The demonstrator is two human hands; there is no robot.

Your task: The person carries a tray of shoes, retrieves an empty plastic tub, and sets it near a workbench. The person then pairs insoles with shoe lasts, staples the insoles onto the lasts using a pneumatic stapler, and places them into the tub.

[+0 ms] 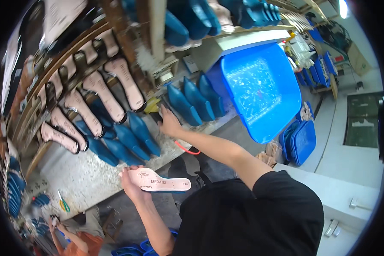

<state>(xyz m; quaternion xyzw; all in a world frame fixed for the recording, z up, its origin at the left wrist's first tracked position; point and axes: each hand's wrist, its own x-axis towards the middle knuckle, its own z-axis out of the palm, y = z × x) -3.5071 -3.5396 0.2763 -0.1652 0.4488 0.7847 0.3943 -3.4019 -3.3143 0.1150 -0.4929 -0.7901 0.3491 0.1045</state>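
Observation:
My left hand (134,187) grips the broad end of a pale pink insole (170,183), held just off the bench's front edge. A teal rim shows beneath the insole, as of a shoe last with its sole turned up. Over the bench, my right hand (170,122) has its fingers bent around something dark, mostly hidden, beside a yellow item (152,106). Teal shoe lasts stand in two groups: one (132,143) left of my right hand, another (185,102) to its right. Pink insoles (106,100) lean in a row behind the left group.
A large blue tub (292,100) stands to the right of the workbench (89,192). Shelves above hold more teal lasts (175,30). A red cord (187,148) loops by my right forearm. Scissors (64,205) lie at the left, near a co-worker in orange (83,245).

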